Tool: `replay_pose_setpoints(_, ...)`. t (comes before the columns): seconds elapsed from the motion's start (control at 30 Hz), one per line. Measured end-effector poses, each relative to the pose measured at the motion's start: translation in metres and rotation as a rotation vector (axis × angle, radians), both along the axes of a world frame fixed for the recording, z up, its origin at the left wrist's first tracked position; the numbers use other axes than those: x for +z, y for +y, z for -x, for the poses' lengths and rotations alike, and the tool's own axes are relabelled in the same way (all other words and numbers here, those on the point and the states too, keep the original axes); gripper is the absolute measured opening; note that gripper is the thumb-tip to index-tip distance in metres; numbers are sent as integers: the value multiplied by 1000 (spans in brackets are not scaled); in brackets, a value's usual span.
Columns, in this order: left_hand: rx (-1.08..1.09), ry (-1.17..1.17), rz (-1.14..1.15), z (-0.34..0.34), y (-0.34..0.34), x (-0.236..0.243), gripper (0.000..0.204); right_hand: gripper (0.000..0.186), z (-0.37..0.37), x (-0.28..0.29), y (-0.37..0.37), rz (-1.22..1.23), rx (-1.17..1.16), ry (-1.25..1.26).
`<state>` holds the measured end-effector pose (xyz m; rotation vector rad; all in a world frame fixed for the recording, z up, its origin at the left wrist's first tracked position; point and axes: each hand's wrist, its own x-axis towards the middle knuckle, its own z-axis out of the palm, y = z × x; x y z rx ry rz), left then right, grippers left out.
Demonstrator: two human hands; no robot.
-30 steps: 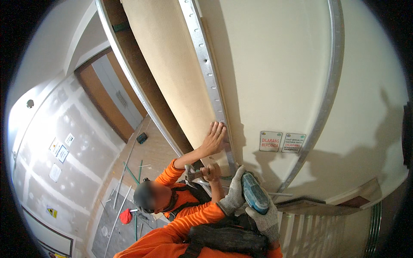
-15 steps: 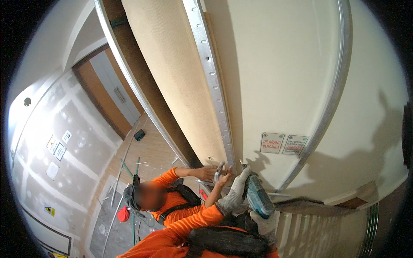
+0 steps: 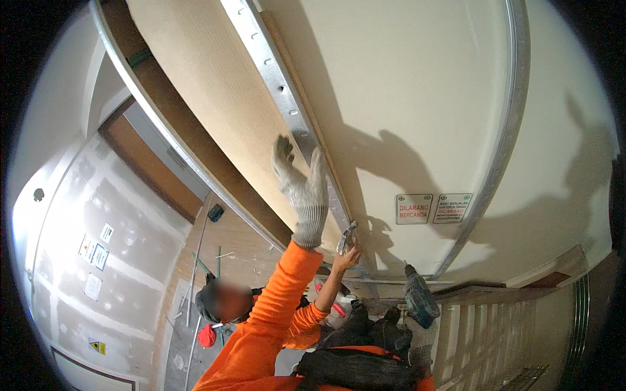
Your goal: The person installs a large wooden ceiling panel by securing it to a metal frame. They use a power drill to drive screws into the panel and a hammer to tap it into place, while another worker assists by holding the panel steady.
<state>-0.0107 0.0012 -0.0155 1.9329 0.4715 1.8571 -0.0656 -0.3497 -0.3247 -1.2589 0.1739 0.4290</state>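
My gloved left hand (image 3: pixel 300 189) is raised with fingers apart, on or just over the perforated metal channel (image 3: pixel 293 107) along the tan board (image 3: pixel 202 85); contact is unclear. Low at right, my gloved right hand (image 3: pixel 420 339) grips a teal cordless drill (image 3: pixel 420 300), its tip pointing up toward the cream wall (image 3: pixel 417 85). Below my left hand, a co-worker's bare hand (image 3: pixel 349 259) holds a metal hammer-like tool (image 3: pixel 347 238) against the channel's lower part.
The co-worker (image 3: pixel 231 300) in orange is below left of my arm. A curved metal strip (image 3: pixel 502 130) runs down the wall beside two signs (image 3: pixel 414 208). A doorway (image 3: pixel 150 163) is at left; loose rods (image 3: pixel 192 287) lie on the floor. A railing (image 3: pixel 580 326) is low right.
My left hand has left the drill and risen to the channel. My right hand holds the drill farther right. The co-worker's tool has moved up and right, with one hand visible on it.
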Motion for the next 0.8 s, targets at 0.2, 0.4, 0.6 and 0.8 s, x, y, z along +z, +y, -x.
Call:
replay_pose_setpoints(0.2, 172, 55, -43, -32, 13, 37, 84, 79, -14, -68, -1, 252, -8, 151)
replay_pose_setpoints(0.4, 239, 96, 34, -39, 21, 47, 86, 59, -20, -158, -15, 297, 253, -137)
replay_pose_setpoints(0.6, 238, 152, 82, -38, 21, 50, 80, 41, -23, -93, -2, 189, 131, -50)
replay_pose_setpoints(0.8, 324, 128, -10, -43, 25, 47, 70, 60, -25, -72, 2, 324, 148, -81)
